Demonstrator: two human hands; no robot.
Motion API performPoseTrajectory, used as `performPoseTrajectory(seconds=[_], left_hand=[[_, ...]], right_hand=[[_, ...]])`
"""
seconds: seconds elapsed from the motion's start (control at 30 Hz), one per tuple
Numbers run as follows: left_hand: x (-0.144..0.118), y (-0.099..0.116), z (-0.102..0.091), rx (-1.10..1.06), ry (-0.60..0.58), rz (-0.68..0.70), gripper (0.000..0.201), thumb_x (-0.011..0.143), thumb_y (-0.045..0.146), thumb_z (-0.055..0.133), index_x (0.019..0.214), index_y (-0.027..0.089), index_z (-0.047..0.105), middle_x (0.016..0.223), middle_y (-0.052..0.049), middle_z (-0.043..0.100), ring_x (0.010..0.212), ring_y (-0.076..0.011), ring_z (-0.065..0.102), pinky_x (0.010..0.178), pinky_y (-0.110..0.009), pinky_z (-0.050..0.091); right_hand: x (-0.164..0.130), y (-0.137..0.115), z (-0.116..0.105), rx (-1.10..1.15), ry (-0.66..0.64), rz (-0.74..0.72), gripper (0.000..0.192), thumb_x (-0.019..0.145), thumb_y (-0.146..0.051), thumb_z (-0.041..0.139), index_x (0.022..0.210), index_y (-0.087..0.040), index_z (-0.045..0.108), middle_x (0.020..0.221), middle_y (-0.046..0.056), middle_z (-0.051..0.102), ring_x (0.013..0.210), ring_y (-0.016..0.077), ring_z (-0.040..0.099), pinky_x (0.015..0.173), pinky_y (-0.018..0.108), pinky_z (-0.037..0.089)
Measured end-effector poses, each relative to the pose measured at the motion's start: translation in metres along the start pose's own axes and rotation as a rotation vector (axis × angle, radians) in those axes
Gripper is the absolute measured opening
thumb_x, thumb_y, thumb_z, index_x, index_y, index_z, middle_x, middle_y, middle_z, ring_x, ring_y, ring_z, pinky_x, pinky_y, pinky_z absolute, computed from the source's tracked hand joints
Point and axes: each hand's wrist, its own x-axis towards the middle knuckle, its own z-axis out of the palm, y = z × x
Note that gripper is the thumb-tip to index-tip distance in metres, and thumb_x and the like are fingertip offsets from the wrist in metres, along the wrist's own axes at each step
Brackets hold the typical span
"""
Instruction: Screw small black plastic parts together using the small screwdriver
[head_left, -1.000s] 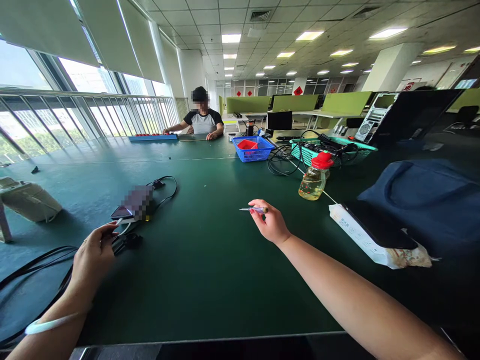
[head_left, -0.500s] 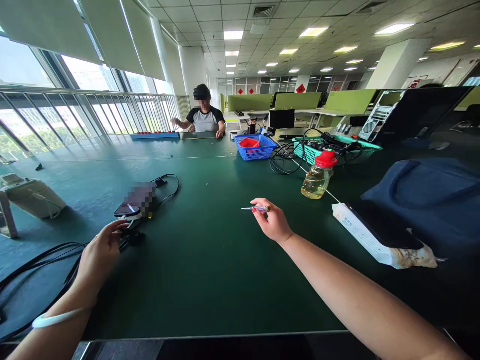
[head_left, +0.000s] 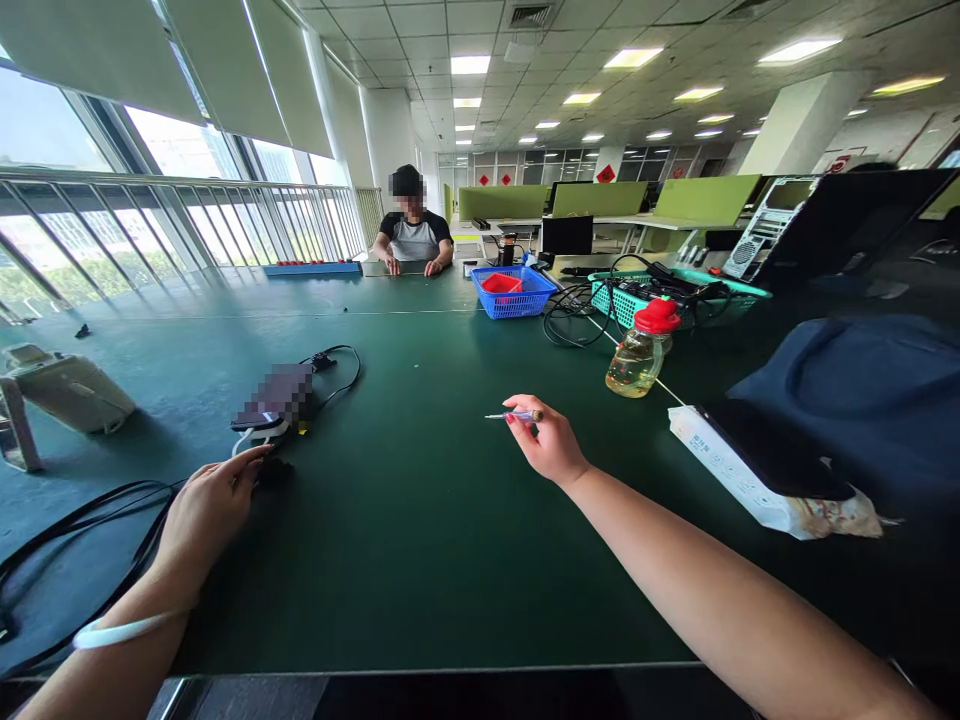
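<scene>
Green felt table point(head_left: 420, 520) carries a small screwdriver point(head_left: 513, 415) pinched in the right hand's point(head_left: 551, 447) closed fingertips, its shaft lying level and pointing left, while the left hand point(head_left: 206, 510), loosely open and empty, rests far left beside a phone point(head_left: 259, 421).

Long dark-green table point(head_left: 420, 520) carrying black cables point(head_left: 82, 520), a blue plastic basket point(head_left: 514, 293), a red-capped clear bottle point(head_left: 641, 352) and a navy fabric bag point(head_left: 862, 400).
</scene>
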Motion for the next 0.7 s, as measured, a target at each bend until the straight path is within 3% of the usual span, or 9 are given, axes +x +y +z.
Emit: performPoseTrajectory(seconds=[0.47, 0.7], left_hand=[[-0.0012, 0.0, 0.0047, 0.065, 0.048, 0.055, 0.053, 0.091, 0.043, 0.035, 0.131, 0.02, 0.058, 0.111, -0.012, 0.071, 0.114, -0.0306, 0.061, 0.097, -0.043, 0.047], [-0.0049, 0.0079, -0.0032, 0.046, 0.128, -0.031, 0.058, 0.089, 0.056, 0.035, 0.118, 0.014, 0.063, 0.114, -0.017, 0.067, 0.113, -0.0336, 0.058, 0.096, -0.045, 0.047]], right_hand=[[0.0007, -0.0004, -0.0007, 0.01, -0.005, 0.002, 0.017, 0.094, -0.031, 0.049, 0.104, -0.023, 0.06, 0.086, 0.005, 0.071, 0.059, 0.0147, 0.061, 0.06, 0.028, 0.051], [0.0005, -0.0006, -0.0007, 0.011, -0.01, 0.002, 0.018, 0.094, -0.031, 0.049, 0.104, -0.022, 0.061, 0.086, 0.005, 0.071, 0.059, 0.0149, 0.061, 0.062, 0.028, 0.051]])
